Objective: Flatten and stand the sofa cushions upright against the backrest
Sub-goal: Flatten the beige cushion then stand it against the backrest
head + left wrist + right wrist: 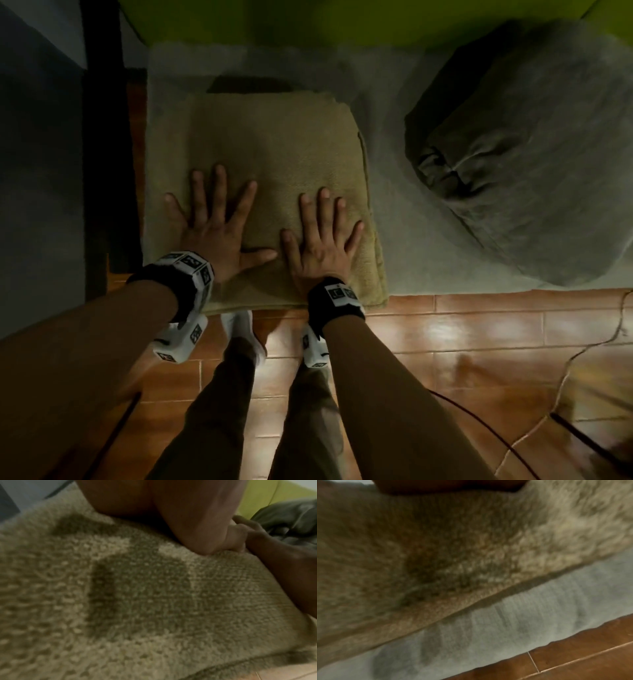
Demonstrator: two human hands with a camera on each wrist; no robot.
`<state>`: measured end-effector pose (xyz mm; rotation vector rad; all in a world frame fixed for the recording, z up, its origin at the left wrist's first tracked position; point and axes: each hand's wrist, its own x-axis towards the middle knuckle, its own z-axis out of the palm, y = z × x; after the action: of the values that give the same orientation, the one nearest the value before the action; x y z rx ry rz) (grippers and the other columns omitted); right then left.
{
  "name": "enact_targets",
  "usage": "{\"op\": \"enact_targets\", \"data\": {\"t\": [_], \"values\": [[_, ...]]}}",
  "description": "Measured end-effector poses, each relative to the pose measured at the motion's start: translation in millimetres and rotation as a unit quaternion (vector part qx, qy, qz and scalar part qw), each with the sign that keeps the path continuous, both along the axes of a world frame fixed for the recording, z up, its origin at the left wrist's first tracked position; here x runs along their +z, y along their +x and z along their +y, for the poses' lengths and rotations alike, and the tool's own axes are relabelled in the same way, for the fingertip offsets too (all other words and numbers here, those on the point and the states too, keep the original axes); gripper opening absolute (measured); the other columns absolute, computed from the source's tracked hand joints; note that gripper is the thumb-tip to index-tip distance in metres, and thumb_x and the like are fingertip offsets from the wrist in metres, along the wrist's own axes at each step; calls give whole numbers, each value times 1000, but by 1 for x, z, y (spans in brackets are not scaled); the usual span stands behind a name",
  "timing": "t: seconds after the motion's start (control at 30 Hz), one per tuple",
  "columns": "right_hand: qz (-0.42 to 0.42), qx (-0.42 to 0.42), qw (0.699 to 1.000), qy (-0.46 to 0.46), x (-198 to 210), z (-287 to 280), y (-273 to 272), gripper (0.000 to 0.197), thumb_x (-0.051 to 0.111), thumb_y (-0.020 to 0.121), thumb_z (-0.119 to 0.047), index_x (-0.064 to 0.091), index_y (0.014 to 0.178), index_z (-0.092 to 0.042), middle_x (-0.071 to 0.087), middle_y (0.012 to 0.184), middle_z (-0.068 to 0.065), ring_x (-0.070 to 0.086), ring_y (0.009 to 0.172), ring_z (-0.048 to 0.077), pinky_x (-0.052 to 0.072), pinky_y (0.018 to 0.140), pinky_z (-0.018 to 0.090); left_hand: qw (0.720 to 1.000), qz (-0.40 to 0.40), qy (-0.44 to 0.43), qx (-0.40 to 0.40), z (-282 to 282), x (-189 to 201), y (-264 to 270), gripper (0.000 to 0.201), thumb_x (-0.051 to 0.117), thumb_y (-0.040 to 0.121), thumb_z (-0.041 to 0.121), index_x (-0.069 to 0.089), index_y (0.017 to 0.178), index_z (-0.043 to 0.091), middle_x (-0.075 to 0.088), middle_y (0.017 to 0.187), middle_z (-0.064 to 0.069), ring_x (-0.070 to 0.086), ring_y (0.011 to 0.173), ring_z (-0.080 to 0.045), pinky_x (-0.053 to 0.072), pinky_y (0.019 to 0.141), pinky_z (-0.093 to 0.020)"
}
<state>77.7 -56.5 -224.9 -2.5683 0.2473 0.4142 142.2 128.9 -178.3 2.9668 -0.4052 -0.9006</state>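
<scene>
My left hand (219, 236) and right hand (320, 248) lie flat with fingers spread, pressing the tan cushion (274, 147), gripping nothing. The cushion lies flat at the left end of the sofa seat (394, 240), its near edge at the seat's front edge. It is squarish, nubbly and looped like terry. A rumpled grey cushion (534, 164) slumps towards the seat's right end, against the green backrest (308, 24).

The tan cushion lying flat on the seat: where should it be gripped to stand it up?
Judging from its pose, grip the tan cushion by its near edge, which overhangs the seat front, one hand at each corner, fingers curled underneath from the person's side, then tip it towards the backrest.
</scene>
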Motion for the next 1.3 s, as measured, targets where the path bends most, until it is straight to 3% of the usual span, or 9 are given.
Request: {"op": "enact_targets", "data": {"t": [0.17, 0.3, 0.4, 0.5, 0.63, 0.77, 0.97, 1.1, 1.3], "values": [[-43, 31, 999, -2, -32, -17, -11, 76, 25, 96, -69, -22, 152, -50, -39, 157, -20, -30, 150, 14, -16, 120, 60, 998, 49, 29, 12, -11, -21, 5, 115, 12, 53, 102, -48, 133, 45, -59, 142, -5, -52, 131, -35, -16, 105, -74], [-13, 57, 998, -37, -61, -60, -37, 79, 19, 94, -75, -35, 146, -50, -45, 156, -14, -38, 147, 15, -6, 122, 62, 995, 90, 38, 14, -18, -19, 10, 117, 15, 50, 101, -55, 125, 44, -64, 136, -5, -49, 134, -38, -19, 105, -72], [-24, 50, 998, -30, -70, -89, -52, 76, 16, 98, -71, -24, 155, -40, -17, 168, 6, -13, 156, 24, 7, 121, 67, 994, 102, 39, 11, -23, -20, 12, 118, 17, 50, 100, -58, 122, 43, -65, 135, -5, -49, 134, -38, -20, 104, -72], [-27, 50, 998, -9, -38, -95, -52, 69, 22, 103, -55, -20, 156, -42, -11, 169, 1, -11, 156, 22, 3, 119, 69, 993, 111, 33, 29, -25, -17, 14, 120, 15, 49, 100, -57, 124, 41, -64, 136, -5, -46, 137, -39, -20, 104, -73], [-171, -35, 984, 29, 29, -67, -44, 72, 34, 96, -41, 8, 160, -23, 2, 169, 3, -6, 157, 25, -3, 122, 65, 991, 109, 50, 51, -23, -16, 18, 118, 6, 47, 100, -57, 126, 38, -60, 141, -8, -43, 139, -40, -16, 105, -75], [-128, 133, 983, -11, 31, -9, -15, 65, 39, 102, -50, 17, 159, -32, 6, 170, -3, -11, 156, 23, -3, 121, 67, 989, 121, 55, 61, -21, -14, 19, 112, -6, 45, 99, -60, 121, 38, -63, 136, -9, -44, 138, -41, -16, 105, -76], [-15, 127, 989, -73, -28, -21, 1, 72, 27, 97, -69, -20, 150, -55, -39, 156, -26, -40, 144, 6, -30, 115, 50, 990, 131, 32, 45, -23, -18, 22, 114, -1, 46, 105, -57, 123, 42, -61, 140, -8, -50, 134, -39, -21, 103, -73], [64, 81, 990, -99, -35, -47, -7, 77, 9, 88, -82, -40, 140, -54, -52, 149, -22, -46, 141, 13, -25, 115, 62, 988, 148, 28, 25, -28, -23, 23, 118, 17, 53, 102, -60, 119, 41, -66, 133, -9, -57, 125, -39, -19, 103, -75], [68, -48, 995, -63, -7, -60, -29, 64, 11, 102, -61, -28, 150, -49, -34, 163, -11, -26, 153, 26, -8, 114, 73, 990, 136, 37, 29, -30, -19, 24, 125, 31, 61, 99, -62, 116, 37, -68, 128, -11, -55, 124, -41, -16, 104, -76]]}}
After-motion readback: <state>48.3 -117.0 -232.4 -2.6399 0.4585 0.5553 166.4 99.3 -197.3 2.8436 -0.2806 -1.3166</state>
